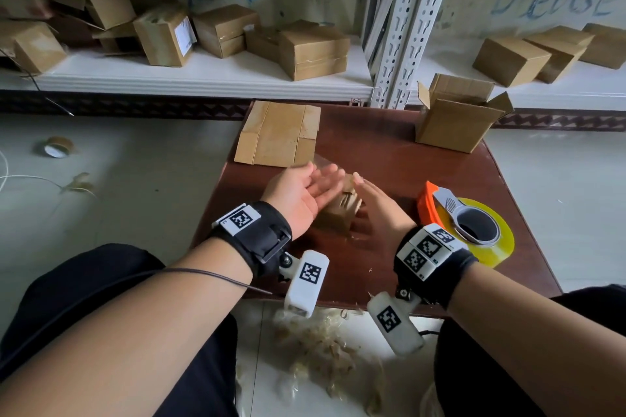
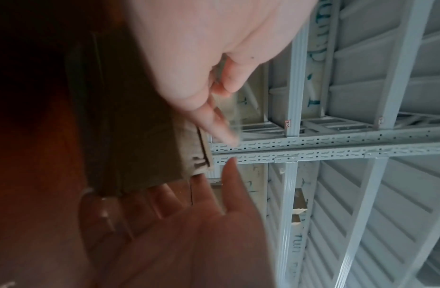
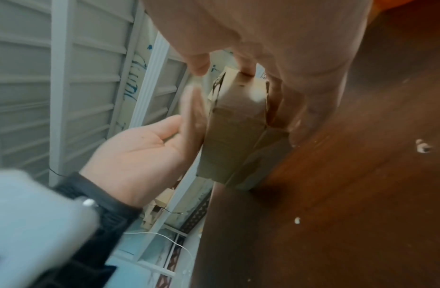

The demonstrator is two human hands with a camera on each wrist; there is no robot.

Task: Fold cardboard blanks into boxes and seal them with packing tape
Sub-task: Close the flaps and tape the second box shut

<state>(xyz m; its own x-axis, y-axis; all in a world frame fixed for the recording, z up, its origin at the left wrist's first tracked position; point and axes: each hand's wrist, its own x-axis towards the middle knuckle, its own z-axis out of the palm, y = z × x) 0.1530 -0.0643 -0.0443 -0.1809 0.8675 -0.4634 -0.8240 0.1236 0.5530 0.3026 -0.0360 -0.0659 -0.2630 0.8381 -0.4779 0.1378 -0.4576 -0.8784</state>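
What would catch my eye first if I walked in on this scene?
Probably the two hands, left hand and right hand, open and flanking a small taped cardboard box in the middle of the dark wooden table. Next, the bright yellow tape roll with its orange dispenser at the table's right edge, then the open-flapped box at the far right corner.

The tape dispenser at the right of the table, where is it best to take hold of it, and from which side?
Probably by its orange handle. The tape dispenser lies flat on the table, roll hole facing up, with the handle at its left end, nearest the right hand. Come from above and the left, closing the fingers across the handle, away from the yellow roll.
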